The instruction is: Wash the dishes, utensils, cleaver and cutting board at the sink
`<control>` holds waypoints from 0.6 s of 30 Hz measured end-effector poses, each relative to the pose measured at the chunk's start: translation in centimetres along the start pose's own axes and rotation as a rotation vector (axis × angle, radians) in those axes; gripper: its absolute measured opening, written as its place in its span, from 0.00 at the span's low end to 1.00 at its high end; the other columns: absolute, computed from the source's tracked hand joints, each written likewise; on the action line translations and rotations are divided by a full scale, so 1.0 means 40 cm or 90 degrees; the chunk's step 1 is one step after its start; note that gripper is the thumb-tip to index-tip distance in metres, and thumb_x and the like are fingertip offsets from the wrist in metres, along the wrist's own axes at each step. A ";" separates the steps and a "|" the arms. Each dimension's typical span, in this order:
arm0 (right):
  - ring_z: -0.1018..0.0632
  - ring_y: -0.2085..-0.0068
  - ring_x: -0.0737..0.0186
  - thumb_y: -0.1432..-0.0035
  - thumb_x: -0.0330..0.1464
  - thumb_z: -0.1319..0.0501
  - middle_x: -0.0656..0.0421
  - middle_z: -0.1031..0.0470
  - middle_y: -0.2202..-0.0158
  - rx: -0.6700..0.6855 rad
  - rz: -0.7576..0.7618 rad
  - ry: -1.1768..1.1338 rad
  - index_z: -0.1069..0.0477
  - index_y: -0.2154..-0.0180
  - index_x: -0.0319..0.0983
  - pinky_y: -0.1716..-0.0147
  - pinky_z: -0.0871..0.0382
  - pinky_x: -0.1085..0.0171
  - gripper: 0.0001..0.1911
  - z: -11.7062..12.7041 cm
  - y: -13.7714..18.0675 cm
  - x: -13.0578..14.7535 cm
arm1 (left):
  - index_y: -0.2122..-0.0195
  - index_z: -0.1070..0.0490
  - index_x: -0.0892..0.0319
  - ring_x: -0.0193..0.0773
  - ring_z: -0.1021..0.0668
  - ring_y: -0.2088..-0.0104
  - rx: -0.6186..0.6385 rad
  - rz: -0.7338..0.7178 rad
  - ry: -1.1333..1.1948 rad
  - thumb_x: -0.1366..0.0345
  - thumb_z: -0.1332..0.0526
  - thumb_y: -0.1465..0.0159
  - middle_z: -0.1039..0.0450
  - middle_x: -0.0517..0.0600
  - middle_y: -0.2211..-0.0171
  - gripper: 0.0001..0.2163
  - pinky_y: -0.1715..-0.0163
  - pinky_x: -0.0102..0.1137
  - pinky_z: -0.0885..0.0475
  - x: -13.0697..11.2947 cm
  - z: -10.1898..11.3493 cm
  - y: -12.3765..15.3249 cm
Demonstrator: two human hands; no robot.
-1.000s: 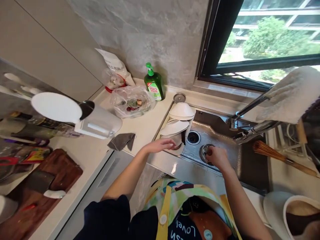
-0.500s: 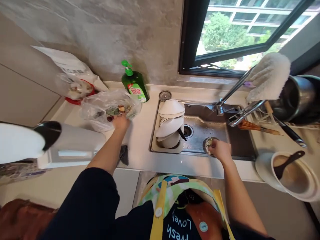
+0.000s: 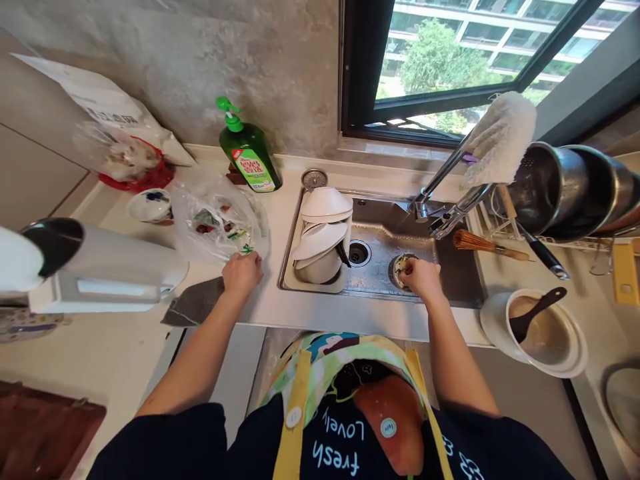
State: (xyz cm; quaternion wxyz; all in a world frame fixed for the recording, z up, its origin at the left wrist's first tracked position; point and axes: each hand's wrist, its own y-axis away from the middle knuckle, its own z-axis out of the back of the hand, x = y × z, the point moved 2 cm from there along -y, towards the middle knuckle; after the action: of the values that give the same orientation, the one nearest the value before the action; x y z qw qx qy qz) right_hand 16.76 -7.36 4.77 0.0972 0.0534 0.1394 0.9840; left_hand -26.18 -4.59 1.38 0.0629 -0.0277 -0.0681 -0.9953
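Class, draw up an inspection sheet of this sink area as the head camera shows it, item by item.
Surface: pale stone counter around a stainless steel sink.
Job's things: clear plastic bag of food scraps on the counter; sink strainer holding pale scraps.
Clutter: white bowls and plates stacked in the sink; grey cloth; green dish soap bottle.
Hands: left hand at the bag's lower edge; right hand at the strainer, fingers over it.
Cables: nothing seen.
Surroundings: faucet, window, steel pots, white pot holding a dark spatula.
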 end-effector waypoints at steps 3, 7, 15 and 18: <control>0.23 0.63 0.55 0.49 0.34 0.43 0.55 0.21 0.68 0.002 0.024 0.007 0.25 0.66 0.40 0.64 0.47 0.61 0.10 0.004 -0.017 -0.007 | 0.59 0.25 0.58 0.52 0.25 0.57 0.039 -0.002 -0.008 0.60 0.52 0.35 0.25 0.60 0.66 0.17 0.68 0.36 0.33 -0.035 0.025 0.090; 0.24 0.64 0.56 0.49 0.34 0.43 0.54 0.21 0.68 0.003 0.052 -0.002 0.26 0.67 0.39 0.65 0.47 0.62 0.09 -0.004 -0.044 -0.022 | 0.60 0.25 0.55 0.51 0.24 0.57 0.101 -0.023 -0.005 0.60 0.52 0.35 0.24 0.58 0.67 0.16 0.67 0.35 0.32 -0.104 0.042 0.211; 0.25 0.65 0.56 0.50 0.34 0.42 0.55 0.23 0.70 -0.002 0.105 0.009 0.26 0.69 0.39 0.66 0.48 0.61 0.09 -0.019 -0.075 -0.024 | 0.47 0.28 0.58 0.50 0.30 0.51 0.045 -0.090 0.043 0.53 0.55 0.32 0.29 0.56 0.45 0.23 0.49 0.40 0.36 -0.111 0.063 0.278; 0.25 0.66 0.56 0.50 0.34 0.43 0.55 0.23 0.71 -0.006 0.120 0.016 0.26 0.69 0.39 0.66 0.49 0.61 0.09 -0.013 -0.079 -0.013 | 0.43 0.31 0.56 0.54 0.33 0.46 0.045 0.015 -0.007 0.54 0.56 0.32 0.37 0.55 0.38 0.24 0.50 0.45 0.37 -0.033 0.079 0.237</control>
State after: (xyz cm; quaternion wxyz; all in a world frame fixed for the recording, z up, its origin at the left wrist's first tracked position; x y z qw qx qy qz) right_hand 17.73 -4.64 3.32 0.0028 0.0536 0.1304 0.9900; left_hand -23.49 -13.33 5.65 0.0750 -0.0320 -0.1031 -0.9913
